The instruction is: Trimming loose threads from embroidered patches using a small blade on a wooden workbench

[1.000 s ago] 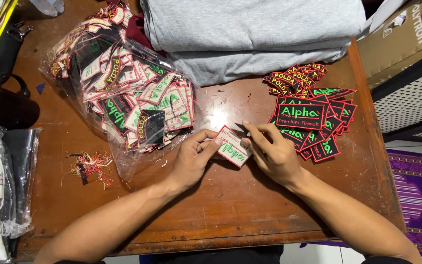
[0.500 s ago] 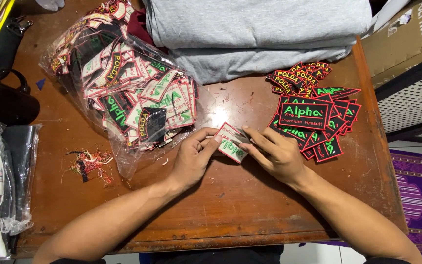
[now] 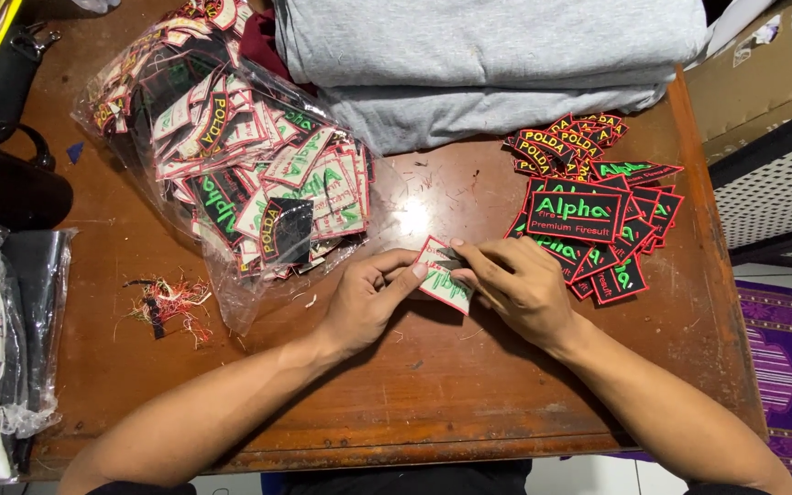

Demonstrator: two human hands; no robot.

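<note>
Both hands pinched one pale, red-edged embroidered patch point(image 3: 442, 280): left hand point(image 3: 370, 298) steadying its near edge, right hand point(image 3: 517, 284) best working gently at its top corner.

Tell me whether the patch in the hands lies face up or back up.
Back up. The patch, pinched between the left hand and right hand, shows a pale underside, unlike the black-fronted stack of patches.

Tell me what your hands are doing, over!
Left hand and right hand both pinch one patch. Patch pile lies right. Nothing blocking.
</note>
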